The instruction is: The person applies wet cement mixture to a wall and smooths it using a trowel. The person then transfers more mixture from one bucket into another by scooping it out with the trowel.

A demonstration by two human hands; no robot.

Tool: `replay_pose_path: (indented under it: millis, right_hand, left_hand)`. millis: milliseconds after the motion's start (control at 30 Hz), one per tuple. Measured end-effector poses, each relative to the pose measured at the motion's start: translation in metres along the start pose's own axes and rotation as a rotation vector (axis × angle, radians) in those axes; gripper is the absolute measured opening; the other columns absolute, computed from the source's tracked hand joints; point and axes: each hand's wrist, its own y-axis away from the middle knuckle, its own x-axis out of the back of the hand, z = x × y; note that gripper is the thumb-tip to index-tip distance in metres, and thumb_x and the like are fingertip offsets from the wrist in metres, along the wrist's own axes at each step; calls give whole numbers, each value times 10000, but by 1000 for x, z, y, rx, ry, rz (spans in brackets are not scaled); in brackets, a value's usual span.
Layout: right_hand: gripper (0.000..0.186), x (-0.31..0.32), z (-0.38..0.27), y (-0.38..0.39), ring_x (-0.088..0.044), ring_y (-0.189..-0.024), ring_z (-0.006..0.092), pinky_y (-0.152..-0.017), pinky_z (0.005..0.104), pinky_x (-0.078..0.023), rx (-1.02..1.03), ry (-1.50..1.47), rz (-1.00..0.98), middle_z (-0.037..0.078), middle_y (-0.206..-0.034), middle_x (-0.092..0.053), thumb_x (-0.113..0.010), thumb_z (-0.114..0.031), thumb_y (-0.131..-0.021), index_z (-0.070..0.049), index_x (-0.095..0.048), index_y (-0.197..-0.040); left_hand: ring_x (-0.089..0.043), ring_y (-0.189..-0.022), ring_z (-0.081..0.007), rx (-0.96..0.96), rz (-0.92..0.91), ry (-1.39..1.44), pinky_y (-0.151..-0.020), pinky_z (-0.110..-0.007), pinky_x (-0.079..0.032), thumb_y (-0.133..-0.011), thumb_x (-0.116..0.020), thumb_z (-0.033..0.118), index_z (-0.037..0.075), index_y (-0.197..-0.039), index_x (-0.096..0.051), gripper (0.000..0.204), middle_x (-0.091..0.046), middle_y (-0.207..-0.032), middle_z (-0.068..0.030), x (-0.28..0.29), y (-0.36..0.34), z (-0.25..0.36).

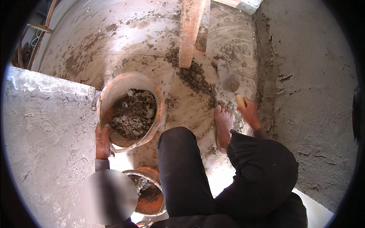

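Note:
My left hand (pixel 103 140) grips the near-left rim of an orange bucket (pixel 159 106), which holds crumbly grey mortar (pixel 135 114) and leans slightly. My right hand (pixel 249 114) is closed round the pale handle of a trowel (pixel 232 83), whose motion-blurred blade is over the dusty floor, right of some scattered dark mortar crumbs (pixel 195 79). My bare right foot (pixel 223 125) stands just left of that hand. A second orange bucket (pixel 150 203), also with grey material in it, sits below the first, partly hidden by my arm and leg.
Rough grey plastered surfaces (pixel 308 95) flank me on the right and on the left (pixel 45 133). A wooden plank (pixel 189 30) juts in from the top over the floor (pixel 125 30). Wooden pieces and a pale coiled hose (pixel 36 40) lie at upper left.

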Motion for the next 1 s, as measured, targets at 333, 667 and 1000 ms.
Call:
replay_pose_path:
  millis: [333, 667, 1000]
  right_hand:
    - [261, -9, -9, -21, -632, -717, 365, -644, 434, -472, 149, 317, 21, 215, -773, -616, -679, -187, -783, 3, -562, -917]
    - [308, -70, -65, -15, -647, -800, 420, -700, 478, -490, 120, 153, -131, 267, -829, -634, -687, -209, -804, 45, -572, -935]
    - [262, -80, -81, -9, -560, -572, 152, -516, 331, -471, -178, -572, -317, 89, -752, -589, -638, -159, -805, 23, -574, -982]
  left_hand:
    - [-496, -1190, -213, -157, -20, -152, -1054, -337, -356, -1002, -450, 216, -5, -1410, -428, 464, -538, -1328, -110, 3, -2, -13]
    - [-500, -1151, -187, 80, 16, 91, -1024, -322, -372, -1003, -461, 228, 6, -1394, -448, 450, -550, -1298, -90, -7, -3, 4]
    - [-491, -1190, -207, -157, -36, -41, -1033, -331, -371, -1000, -456, 218, 1, -1406, -435, 460, -546, -1310, -109, -3, 0, -5]
